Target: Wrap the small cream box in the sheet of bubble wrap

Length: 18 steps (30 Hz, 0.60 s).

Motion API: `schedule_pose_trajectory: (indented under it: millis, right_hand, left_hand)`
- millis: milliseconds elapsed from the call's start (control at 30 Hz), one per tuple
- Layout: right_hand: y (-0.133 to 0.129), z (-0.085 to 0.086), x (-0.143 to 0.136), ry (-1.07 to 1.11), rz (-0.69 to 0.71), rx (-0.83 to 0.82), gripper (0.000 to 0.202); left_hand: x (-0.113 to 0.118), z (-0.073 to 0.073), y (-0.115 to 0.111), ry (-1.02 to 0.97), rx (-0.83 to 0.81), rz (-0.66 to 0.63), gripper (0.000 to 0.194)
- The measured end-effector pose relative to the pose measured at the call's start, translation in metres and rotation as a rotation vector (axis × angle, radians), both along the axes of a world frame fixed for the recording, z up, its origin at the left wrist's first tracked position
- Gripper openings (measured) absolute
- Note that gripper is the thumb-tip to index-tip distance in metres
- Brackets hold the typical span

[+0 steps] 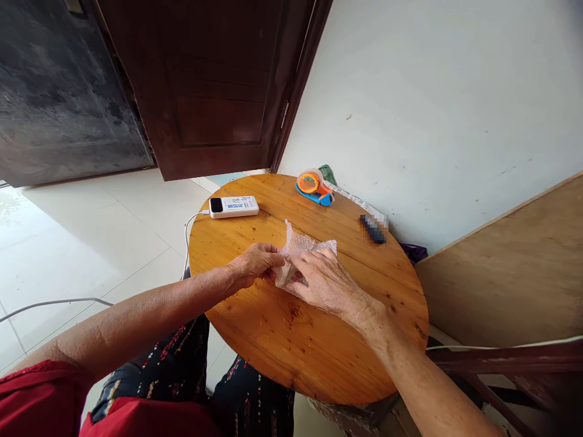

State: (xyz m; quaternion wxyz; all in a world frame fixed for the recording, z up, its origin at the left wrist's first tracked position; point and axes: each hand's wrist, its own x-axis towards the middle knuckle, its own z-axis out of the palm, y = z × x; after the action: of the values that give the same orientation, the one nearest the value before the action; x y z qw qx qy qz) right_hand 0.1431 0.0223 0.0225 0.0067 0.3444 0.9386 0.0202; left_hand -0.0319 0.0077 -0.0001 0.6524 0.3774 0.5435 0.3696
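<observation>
A piece of clear bubble wrap (300, 243) lies on the middle of the round wooden table (291, 349), its far edges sticking up. My left hand (260, 262) pinches the wrap's left edge between thumb and fingers. From the right, my right hand (324, 278) reaches over the wrap, its fingers bent onto it and its thumb on the near side. The fingertips of both hands almost meet. Something pale shows under the wrap between them, but my fingers cover most of it and I cannot make out what it is.
A white power bank (234, 207) with a cable plugged in sits at the table's far left. An orange and blue tape dispenser (314, 187) stands at the back edge. A dark, blurred-out object (373, 229) lies to the right. Behind are a wall (432, 91) and a dark door (218, 79).
</observation>
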Motion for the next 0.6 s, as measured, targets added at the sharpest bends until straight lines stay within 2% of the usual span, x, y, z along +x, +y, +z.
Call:
schedule_pose_trajectory:
  millis: [133, 267, 367, 467, 533, 600]
  right_hand:
    - [-0.002, -0.005, 0.001, 0.097, -0.058, 0.010, 0.051]
    - [-0.005, -0.009, 0.000, 0.187, -0.123, -0.013, 0.074]
    - [-0.009, -0.008, 0.006, 0.265, -0.123, -0.057, 0.073]
    - [-0.018, -0.005, 0.026, 0.372, -0.161, -0.092, 0.064]
    - [-0.023, -0.006, 0.044, 0.476, -0.290, -0.107, 0.056]
    - [-0.027, -0.012, 0.062, 0.567, -0.492, -0.152, 0.053]
  left_hand:
    - [0.012, -0.001, 0.000, 0.047, 0.081, -0.037, 0.008]
    - [0.017, 0.006, 0.001, 0.199, 0.132, -0.180, 0.017]
    - [0.013, 0.015, 0.002, 0.300, 0.168, -0.344, 0.028]
    - [0.011, 0.020, 0.002, 0.461, 0.244, -0.460, 0.033]
    - [0.014, 0.020, 0.001, 0.641, 0.340, -0.473, 0.031]
    - [0.020, 0.019, 0.001, 0.845, 0.447, -0.473, 0.024]
